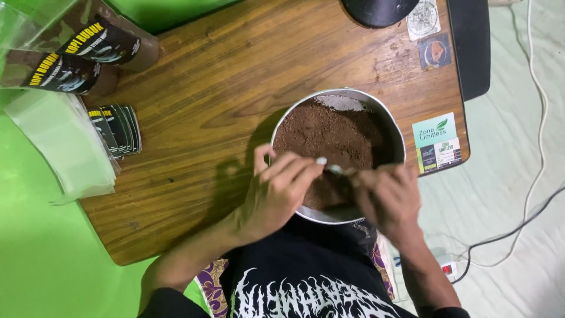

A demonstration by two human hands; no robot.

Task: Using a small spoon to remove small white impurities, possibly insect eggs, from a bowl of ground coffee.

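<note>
A round metal bowl [398, 131] holds brown powder [329, 132] and stands at the near edge of a wooden table [235, 76]. Both my hands hover over the bowl's near side. My left hand [276, 191] has its fingers curled and pinched together at one end of a small shiny thing [336, 170] that looks like a spoon. My right hand [385, 200] is closed around the other end. Most of that thing is hidden by my fingers.
Two filled dark pouches with yellow lettering [88, 56] lie at the table's far left. Beside them are a stack of dark labels [118, 128] and a pile of clear plastic bags [62, 144]. Stickers [436, 144], a black round object [379, 10] and cables [529, 194] sit to the right.
</note>
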